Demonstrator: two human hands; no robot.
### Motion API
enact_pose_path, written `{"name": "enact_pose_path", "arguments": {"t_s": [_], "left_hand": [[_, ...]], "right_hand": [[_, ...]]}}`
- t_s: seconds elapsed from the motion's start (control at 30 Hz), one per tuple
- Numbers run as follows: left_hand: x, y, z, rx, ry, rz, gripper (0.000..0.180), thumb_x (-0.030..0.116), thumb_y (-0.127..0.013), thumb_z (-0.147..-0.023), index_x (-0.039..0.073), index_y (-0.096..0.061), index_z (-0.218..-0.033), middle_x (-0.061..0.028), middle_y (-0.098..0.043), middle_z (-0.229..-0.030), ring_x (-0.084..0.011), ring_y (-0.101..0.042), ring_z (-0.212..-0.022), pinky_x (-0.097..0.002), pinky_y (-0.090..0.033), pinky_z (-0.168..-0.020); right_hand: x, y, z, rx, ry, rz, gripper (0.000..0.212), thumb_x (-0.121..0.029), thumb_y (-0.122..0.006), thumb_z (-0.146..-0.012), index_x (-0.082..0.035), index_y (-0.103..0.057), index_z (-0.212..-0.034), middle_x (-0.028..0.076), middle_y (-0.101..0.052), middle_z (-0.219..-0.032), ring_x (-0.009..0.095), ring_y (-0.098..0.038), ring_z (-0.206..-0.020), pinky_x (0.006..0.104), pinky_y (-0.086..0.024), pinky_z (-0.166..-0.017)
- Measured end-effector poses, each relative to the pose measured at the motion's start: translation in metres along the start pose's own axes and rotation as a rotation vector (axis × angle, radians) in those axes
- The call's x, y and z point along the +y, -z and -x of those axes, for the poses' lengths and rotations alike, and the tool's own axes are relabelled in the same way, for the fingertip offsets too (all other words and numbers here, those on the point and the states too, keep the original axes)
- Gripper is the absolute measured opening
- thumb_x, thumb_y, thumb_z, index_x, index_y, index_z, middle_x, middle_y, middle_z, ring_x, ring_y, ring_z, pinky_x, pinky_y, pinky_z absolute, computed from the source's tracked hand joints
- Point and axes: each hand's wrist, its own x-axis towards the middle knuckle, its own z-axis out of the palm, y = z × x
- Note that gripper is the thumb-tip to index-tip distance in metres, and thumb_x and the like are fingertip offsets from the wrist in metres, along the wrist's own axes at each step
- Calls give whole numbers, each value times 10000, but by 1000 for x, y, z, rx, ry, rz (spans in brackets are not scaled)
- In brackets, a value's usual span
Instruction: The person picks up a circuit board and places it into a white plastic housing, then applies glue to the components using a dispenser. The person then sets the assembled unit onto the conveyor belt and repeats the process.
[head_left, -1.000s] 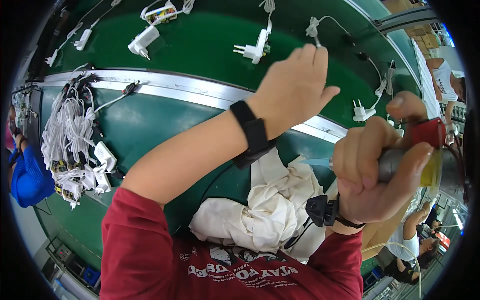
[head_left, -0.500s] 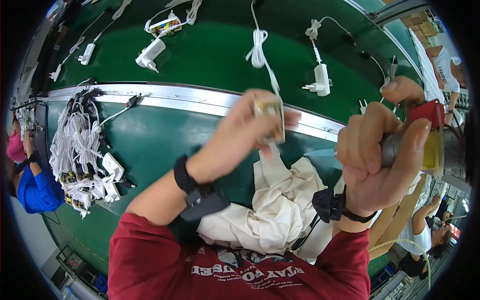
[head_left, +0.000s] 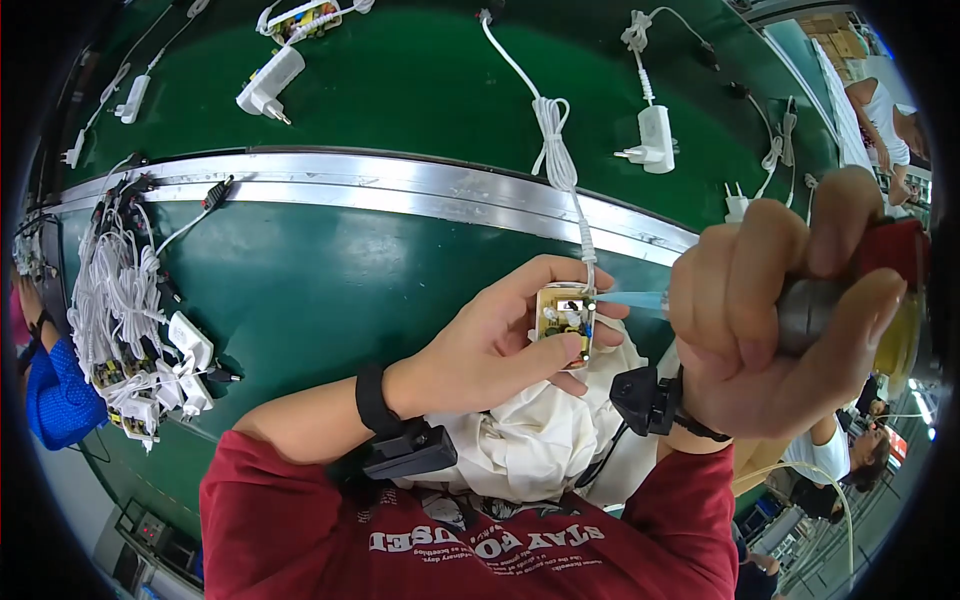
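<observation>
My left hand (head_left: pixel 500 340) is closed around an opened white power adapter (head_left: pixel 566 335), thumb on its lower part, with the circuit board and small components showing. A white cord (head_left: pixel 560 150) runs from its upper end onto the far green surface, bundled partway. My right hand (head_left: pixel 760 310) grips a dispenser (head_left: pixel 805 318) with a grey body and a red part, partly hidden by my fingers. Its light blue tapered nozzle (head_left: pixel 635 299) points left, with the tip at the upper edge of the board; whether it touches, I cannot tell.
A pile of white corded adapters (head_left: pixel 125 300) lies on the left. Past a metal rail (head_left: pixel 390 190), other adapters (head_left: pixel 272 82) lie on the green surface. White cloth (head_left: pixel 530 440) is bunched below my hands. Other people (head_left: pixel 60 400) sit at both sides.
My left hand has brought the adapter lower and turned its board into clear view. The nozzle now meets the board's edge. Adapters beyond the rail have shifted in view, mostly leftward.
</observation>
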Motion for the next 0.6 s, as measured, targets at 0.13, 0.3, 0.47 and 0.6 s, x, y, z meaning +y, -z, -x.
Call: {"name": "enact_pose_path", "arguments": {"t_s": [0.13, 0.3, 0.47, 0.6], "left_hand": [[-1, 1, 1, -35, -14, 3, 414, -4, -472, -912, 54, -347, -1302, -146, -491, -1275, -182, -556, -1121, -304, -573, -772], [-1, 1, -1, -20, -5, -6, 412, -5, -474, -912, 55, -351, -1300, -132, -497, -1266, -187, -560, -1114, -306, -576, -770], [1, 5, -3, 57, -39, 11, 400, 18, -479, -922, 65, -355, -1300, -119, -507, -1249, -200, -563, -1109, -326, -581, -766], [4, 6, -4, 84, -96, 40, 412, 54, -461, -928, 50, -344, -1323, -142, -513, -1243, -199, -563, -1096, -328, -589, -746]], "right_hand": [[-1, -3, 2, 11, -46, -9, 331, -447, -370, -980, -118, -348, -950, -12, -382, -523, 64, -306, -376, 220, -253, -375], [-2, -1, 3, 25, -2, -20, 327, -447, -382, -976, -122, -345, -959, -7, -389, -521, 66, -315, -367, 220, -271, -376], [-11, -5, 6, 0, -71, 55, 331, -450, -404, -968, -127, -329, -972, -7, -406, -522, 66, -340, -366, 215, -283, -371], [-12, -13, 4, -14, -117, 31, 354, -465, -430, -952, -132, -316, -987, -9, -427, -527, 68, -369, -369, 209, -297, -365]]}}
